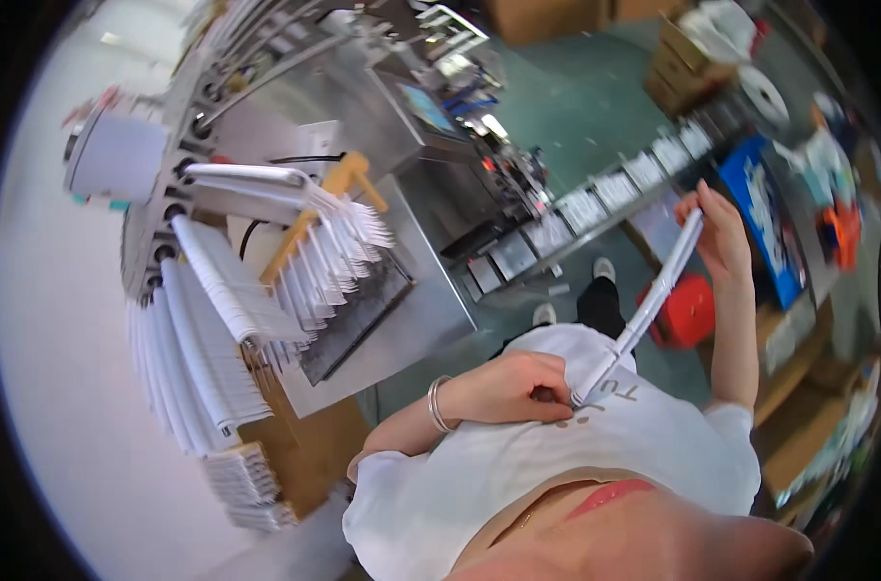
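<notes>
A long, slim white tube-like strip (651, 302) runs slantwise in front of my body, with faint bands across its length. My left hand (520, 385), with a bracelet at the wrist, is closed round its lower end near my shirt. At the raised far end, my right hand (721, 230) pinches the strip between thumb and fingers. Whether the strip is a rolled film or a stack of pieces is too small to tell.
On the left, white sheets (213, 276) hang from a machine's rods. Beside them is a yellow rack (346, 176) with thin white pieces. A conveyor (581, 208) carries white packs beyond my feet. A red stool (687, 312) and blue box (762, 218) are at right.
</notes>
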A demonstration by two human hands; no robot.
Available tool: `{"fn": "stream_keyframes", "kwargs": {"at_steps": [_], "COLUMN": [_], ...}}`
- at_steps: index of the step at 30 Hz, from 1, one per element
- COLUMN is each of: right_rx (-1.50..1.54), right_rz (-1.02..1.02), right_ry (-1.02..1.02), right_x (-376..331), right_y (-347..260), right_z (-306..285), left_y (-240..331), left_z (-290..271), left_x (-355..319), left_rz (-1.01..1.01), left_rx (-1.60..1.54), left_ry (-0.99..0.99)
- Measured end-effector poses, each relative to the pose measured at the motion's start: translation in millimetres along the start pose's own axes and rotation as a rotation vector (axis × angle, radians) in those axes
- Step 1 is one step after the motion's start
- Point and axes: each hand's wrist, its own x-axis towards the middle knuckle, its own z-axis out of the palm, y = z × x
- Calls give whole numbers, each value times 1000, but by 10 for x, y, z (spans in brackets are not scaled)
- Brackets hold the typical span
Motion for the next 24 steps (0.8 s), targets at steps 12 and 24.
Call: {"fn": "stream_keyframes", "kwargs": {"at_steps": [12, 24], "right_rx": [-5, -117], "right_rz": [-496, -373], "right_ry": [-554, -1163], "right_x": [1896, 2442], "right_y": [-1416, -1921], "right_z": [480, 720], "left_y": [395, 664], "left_z": [-446, -933], "left_x": [765, 938], "left_rz": [-49, 157], "left_rx": [443, 744], "left_ry": [1303, 1871]}}
